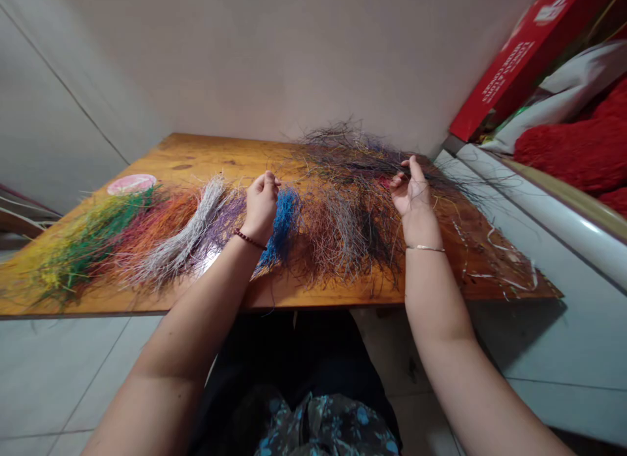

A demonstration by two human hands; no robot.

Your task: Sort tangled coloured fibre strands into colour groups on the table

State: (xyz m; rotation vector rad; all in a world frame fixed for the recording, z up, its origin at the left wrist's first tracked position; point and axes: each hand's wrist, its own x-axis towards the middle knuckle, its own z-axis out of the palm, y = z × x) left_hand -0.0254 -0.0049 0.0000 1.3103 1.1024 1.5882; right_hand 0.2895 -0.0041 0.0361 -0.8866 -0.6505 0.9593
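Note:
My left hand [263, 196] is closed above the table, beside a bunch of blue wires [287, 222]. Whatever its fingers pinch is too fine to make out. My right hand [411, 187] is at the front right of a tangled heap of dark wires [353, 152], its palm turned inward, fingers apart and partly bent. Bunches lie in a row across the table: green and yellow wires [85, 247], orange-red wires [157, 230], white-grey wires [189, 230], purple wires [225, 224] partly behind my left wrist, and brown and grey wires [343, 230].
The wooden table [210, 149] stands against a wall. A pink round piece [131, 184] lies at its left. White strips and small scraps [526, 279] lie at its right end. Beyond that are a red box [514, 64] and red fluffy material [573, 149].

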